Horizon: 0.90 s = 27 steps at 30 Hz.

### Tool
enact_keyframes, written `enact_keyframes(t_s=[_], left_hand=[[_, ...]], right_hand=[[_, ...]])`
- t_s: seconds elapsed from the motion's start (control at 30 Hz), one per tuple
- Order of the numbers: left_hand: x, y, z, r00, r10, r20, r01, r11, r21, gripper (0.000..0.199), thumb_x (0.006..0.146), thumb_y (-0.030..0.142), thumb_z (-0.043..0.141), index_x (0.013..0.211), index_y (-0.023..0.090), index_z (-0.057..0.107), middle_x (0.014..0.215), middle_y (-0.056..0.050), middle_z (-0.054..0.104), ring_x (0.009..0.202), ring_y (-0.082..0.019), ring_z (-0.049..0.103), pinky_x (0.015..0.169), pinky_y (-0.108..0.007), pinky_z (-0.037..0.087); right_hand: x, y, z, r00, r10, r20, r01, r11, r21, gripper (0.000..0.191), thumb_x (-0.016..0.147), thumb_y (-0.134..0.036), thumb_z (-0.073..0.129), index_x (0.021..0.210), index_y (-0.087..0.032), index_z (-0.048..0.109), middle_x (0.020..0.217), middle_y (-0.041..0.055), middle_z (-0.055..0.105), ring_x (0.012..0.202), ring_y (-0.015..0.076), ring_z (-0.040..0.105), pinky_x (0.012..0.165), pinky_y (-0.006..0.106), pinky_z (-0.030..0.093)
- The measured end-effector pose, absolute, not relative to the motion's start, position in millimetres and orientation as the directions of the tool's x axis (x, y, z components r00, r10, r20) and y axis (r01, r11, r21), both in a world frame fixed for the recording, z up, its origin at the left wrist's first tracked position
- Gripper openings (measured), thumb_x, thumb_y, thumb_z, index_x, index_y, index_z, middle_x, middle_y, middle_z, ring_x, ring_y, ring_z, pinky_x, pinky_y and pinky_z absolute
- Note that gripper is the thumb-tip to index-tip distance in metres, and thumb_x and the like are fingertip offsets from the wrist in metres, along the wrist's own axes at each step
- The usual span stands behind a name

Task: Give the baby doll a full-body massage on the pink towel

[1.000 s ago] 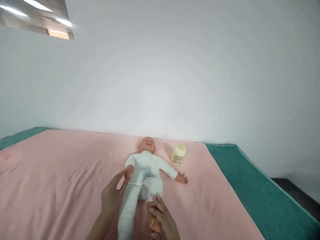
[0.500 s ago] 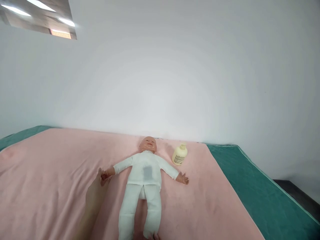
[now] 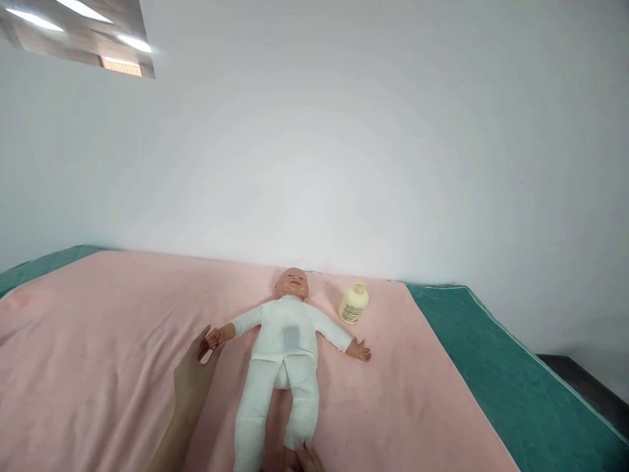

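A bald baby doll (image 3: 289, 333) lies on its back, its arms spread, with a white cloth body and a grey patch on the chest. My left hand (image 3: 193, 377) is closed, thumb and fingers around the doll's hand on the left side. At the bottom edge, my right hand (image 3: 309, 457) shows only its fingers, which are bent against the doll's foot (image 3: 291, 457) on the right side; the rest is out of frame. Beside the doll's head and outstretched arm stands a pale yellow bottle (image 3: 352, 304) with printed text.
A pink blanket (image 3: 407, 393) lies under the doll, with wrinkles at the left. Green fabric (image 3: 515, 367) shows beyond it on both sides. A plain white wall (image 3: 314, 151) rises right behind the doll's head.
My left hand has shifted slightly right and up, and the doll's held arm has moved with it. More of my right hand's fingers and the doll's foot has come into view.
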<state>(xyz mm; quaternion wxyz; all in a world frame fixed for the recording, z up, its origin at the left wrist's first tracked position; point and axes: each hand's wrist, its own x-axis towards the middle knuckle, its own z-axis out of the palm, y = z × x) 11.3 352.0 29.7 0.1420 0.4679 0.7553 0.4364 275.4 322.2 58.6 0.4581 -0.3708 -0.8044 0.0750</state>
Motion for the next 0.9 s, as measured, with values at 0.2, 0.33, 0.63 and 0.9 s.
enact_keyframes(t_s=[0.2, 0.33, 0.63, 0.9], left_hand=[[61.9, 342.1, 70.7, -0.423, 0.887, 0.186, 0.576, 0.105, 0.81, 0.039, 0.086, 0.043, 0.05, 0.122, 0.031, 0.059, 0.114, -0.002, 0.07, 0.097, -0.024, 0.068, 0.072, -0.03, 0.054], [91.2, 338.9, 69.7, -0.205, 0.87, 0.449, 0.726, -0.173, 0.666, 0.034, 0.091, 0.04, 0.047, 0.119, 0.029, 0.061, 0.115, -0.001, 0.069, 0.104, -0.021, 0.065, 0.084, -0.033, 0.052], [101.3, 341.6, 44.3, 0.201, 0.729, 0.654, 0.847, -0.465, 0.258, 0.032, 0.095, 0.018, 0.04, 0.118, 0.021, 0.062, 0.126, -0.005, 0.062, 0.115, -0.018, 0.06, 0.097, -0.038, 0.045], [98.1, 343.4, 48.9, 0.144, 0.769, 0.623, 0.815, -0.45, 0.366, 0.035, 0.093, 0.021, 0.04, 0.121, 0.025, 0.061, 0.124, -0.004, 0.064, 0.112, -0.019, 0.062, 0.096, -0.035, 0.047]], right_hand=[[300.4, 257.1, 3.1, -0.348, 0.584, 0.734, 0.551, 0.76, -0.344, 0.044, 0.095, -0.036, 0.046, 0.139, -0.033, 0.041, 0.124, 0.0068, 0.062, 0.114, 0.0274, 0.059, 0.083, 0.042, 0.06], [305.0, 273.3, 9.1, -0.41, 0.583, 0.701, 0.545, 0.773, -0.325, 0.049, 0.096, -0.039, 0.041, 0.142, -0.023, 0.037, 0.136, 0.0108, 0.052, 0.125, 0.03, 0.049, 0.098, 0.048, 0.05], [300.3, 300.8, 65.2, -0.295, 0.787, 0.542, 0.478, 0.613, -0.629, 0.041, 0.098, -0.035, 0.035, 0.137, -0.024, 0.041, 0.144, 0.0098, 0.042, 0.135, 0.0256, 0.036, 0.11, 0.049, 0.035], [300.5, 298.0, 66.4, -0.266, 0.806, 0.528, 0.455, 0.588, -0.669, 0.039, 0.097, -0.034, 0.037, 0.135, -0.025, 0.042, 0.145, 0.0092, 0.041, 0.135, 0.0251, 0.036, 0.11, 0.048, 0.035]])
